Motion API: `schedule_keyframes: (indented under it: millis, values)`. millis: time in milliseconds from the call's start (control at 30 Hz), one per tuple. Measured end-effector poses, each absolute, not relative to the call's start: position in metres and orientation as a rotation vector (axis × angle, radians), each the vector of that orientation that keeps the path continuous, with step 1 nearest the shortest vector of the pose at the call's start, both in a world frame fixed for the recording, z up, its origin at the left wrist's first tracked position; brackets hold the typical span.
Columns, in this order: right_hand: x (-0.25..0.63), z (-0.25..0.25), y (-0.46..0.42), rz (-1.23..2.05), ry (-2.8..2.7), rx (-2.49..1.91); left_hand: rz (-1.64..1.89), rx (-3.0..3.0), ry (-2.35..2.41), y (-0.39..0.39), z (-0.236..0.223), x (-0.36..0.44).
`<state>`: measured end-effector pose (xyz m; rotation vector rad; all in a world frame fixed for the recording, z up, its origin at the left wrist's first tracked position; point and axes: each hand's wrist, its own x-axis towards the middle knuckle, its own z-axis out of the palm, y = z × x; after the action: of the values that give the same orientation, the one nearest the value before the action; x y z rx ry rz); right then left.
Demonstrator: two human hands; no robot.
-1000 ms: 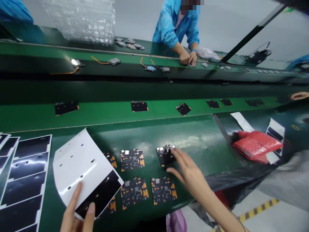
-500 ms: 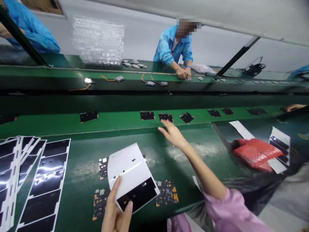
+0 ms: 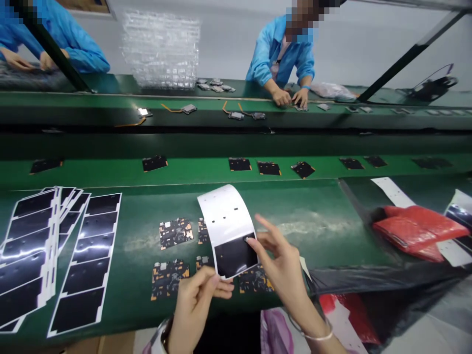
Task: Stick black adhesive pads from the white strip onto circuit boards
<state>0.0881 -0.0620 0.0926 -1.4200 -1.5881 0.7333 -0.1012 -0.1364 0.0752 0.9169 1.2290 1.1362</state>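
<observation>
My left hand [image 3: 197, 302] pinches the bottom edge of a sticker sheet [image 3: 224, 211], a white backing strip curling away at the top with one black rectangular sticker [image 3: 236, 255] at its near end. At that sticker's upper right corner is my right hand [image 3: 278, 260], its thumb on the corner and its index finger raised apart. Whether the corner has lifted is too small to tell. Under and beside the sheet lie several circuit boards, among them one at the upper left [image 3: 176, 233], one at the lower left [image 3: 169, 279] and one partly hidden at the right [image 3: 256, 280].
Several sticker sheets [image 3: 86, 255] lie at the left. Black-covered boards [image 3: 239, 164] line the bright green strip beyond. A red plastic packet [image 3: 416, 228] rests at the right on white strips. Across the line, a person in blue [image 3: 282, 59] handles small parts; another sits at far left.
My right hand has come back from the boards on the green strip to the sticker sheet. The sheet has shifted right and curls more, uncovering boards. The camera view has shifted too.
</observation>
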Motion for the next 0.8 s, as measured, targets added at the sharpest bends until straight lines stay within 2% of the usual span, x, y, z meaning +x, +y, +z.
schedule_keyframes:
  millis: [67,133,233,467,667,800]
  values:
    - [0.087,0.093,-0.073,0.382,-1.747,-1.310,1.172,1.029,1.274,-0.137,0.076,-0.096]
    - [0.085,0.097,-0.086,0.234,-1.977,-1.078,1.190,1.170,1.323,-0.137,0.078,-0.091]
    - [0.082,0.105,-0.099,0.354,-2.199,-0.880,1.212,1.394,1.378,-0.134,0.081,-0.085]
    - [0.087,0.106,-0.095,0.512,-2.286,-0.963,1.226,1.721,1.341,-0.123,0.077,-0.087]
    - [0.086,0.102,-0.091,0.428,-2.333,-0.983,1.208,1.784,1.341,-0.119,0.072,-0.088]
    - [0.085,0.096,-0.088,0.350,-2.266,-0.998,1.166,1.563,1.330,-0.124,0.069,-0.082]
